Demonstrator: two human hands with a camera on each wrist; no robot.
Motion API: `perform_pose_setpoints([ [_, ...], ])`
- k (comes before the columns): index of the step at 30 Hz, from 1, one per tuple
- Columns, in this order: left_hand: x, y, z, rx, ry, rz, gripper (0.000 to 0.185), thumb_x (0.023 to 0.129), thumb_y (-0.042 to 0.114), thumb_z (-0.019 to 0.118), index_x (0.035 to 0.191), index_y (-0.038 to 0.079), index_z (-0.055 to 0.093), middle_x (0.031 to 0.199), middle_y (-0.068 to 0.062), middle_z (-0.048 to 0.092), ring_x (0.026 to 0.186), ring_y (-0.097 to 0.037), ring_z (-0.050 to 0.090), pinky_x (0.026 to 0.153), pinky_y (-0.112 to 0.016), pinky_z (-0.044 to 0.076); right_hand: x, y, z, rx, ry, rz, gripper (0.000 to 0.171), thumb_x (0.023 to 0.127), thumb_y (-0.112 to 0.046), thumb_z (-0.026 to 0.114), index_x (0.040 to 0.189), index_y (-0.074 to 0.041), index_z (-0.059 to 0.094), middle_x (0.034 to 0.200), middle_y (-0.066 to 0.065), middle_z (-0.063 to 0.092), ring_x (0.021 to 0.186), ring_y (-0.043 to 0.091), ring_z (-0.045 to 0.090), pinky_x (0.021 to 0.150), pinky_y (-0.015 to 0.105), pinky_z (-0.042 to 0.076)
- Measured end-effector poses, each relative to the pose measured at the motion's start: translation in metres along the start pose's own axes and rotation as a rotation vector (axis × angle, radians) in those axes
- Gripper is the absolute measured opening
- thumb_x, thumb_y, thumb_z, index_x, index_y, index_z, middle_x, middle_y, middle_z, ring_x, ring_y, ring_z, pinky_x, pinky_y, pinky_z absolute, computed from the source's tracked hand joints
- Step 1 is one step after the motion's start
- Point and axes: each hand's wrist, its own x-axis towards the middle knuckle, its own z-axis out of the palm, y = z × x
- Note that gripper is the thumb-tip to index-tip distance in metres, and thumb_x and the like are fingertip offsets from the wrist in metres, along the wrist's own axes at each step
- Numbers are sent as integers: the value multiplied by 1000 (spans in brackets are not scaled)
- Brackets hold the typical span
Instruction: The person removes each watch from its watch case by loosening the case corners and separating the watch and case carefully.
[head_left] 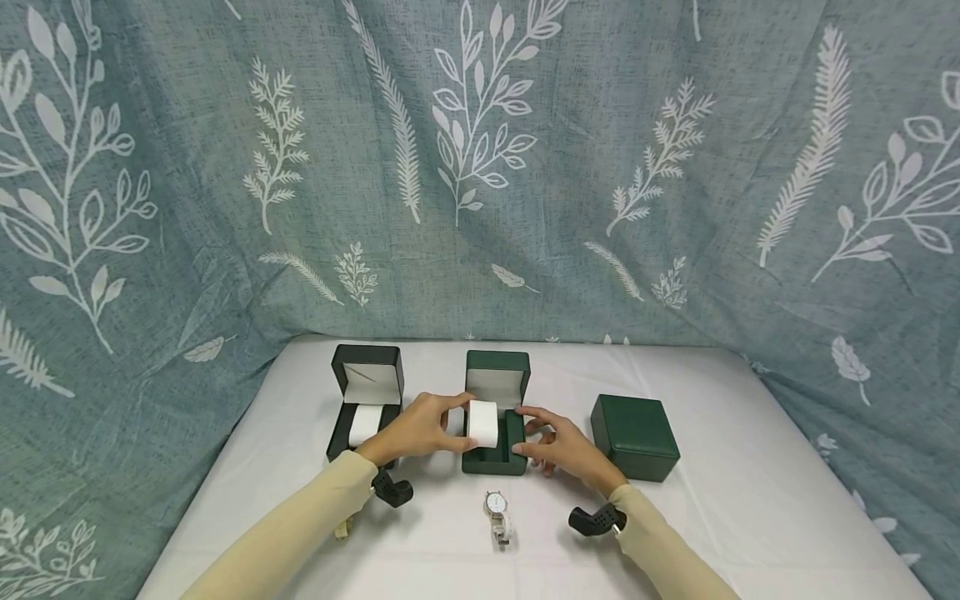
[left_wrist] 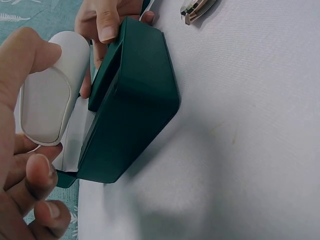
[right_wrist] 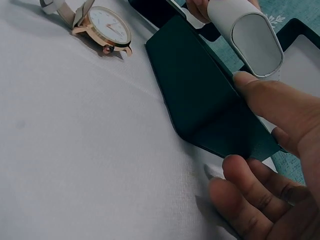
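My left hand [head_left: 422,425] pinches a white watch cushion [head_left: 482,424] between thumb and fingertips, lifted over the middle green watch box [head_left: 493,467]. That box stands with its lid up, showing a pale lining. At the box's right side, my right hand [head_left: 561,448] holds the wall, thumb on the rim [right_wrist: 243,79] and fingers along the outside. A wristwatch [head_left: 496,502] with a white dial and light strap lies on the table in front of the box; the right wrist view shows its rose-gold case.
To the left stands an open black watch box [head_left: 369,354] with a white cushion [head_left: 366,423] inside, partly behind my left hand. A closed green box [head_left: 639,427] sits on the right. Something small and yellowish [head_left: 342,529] shows beside the left sleeve. A patterned curtain [head_left: 480,275] hangs behind the white-covered table.
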Motion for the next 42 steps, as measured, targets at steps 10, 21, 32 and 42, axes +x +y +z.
perform_pose_setpoints([
  [10,2,1,1,-8,-3,-5,79,86,44,83,151,9,53,58,6,49,52,-7,42,50,-24,36,0,0,-2,17,-23,-5,75,89,-30,83,155,-24,47,127,18,55,77,27,64,59,41,56],
  [21,11,3,5,1,-1,6,82,87,45,82,153,7,50,98,-4,73,48,-6,42,47,-24,35,-1,2,-5,28,-47,-5,78,89,-26,84,157,-26,45,128,17,55,79,27,63,60,41,57],
  [32,17,0,11,17,0,-10,82,87,47,81,152,7,51,99,-3,76,47,-5,40,47,-23,35,-2,3,-6,16,-48,-21,79,89,-26,84,157,-25,45,127,17,56,79,26,63,59,41,56],
  [42,19,1,19,69,-12,-15,81,86,49,82,150,8,54,58,5,55,49,-4,41,48,-24,34,-2,2,-5,19,-44,-3,80,88,-29,85,157,-27,45,127,16,55,78,24,63,61,41,56],
])
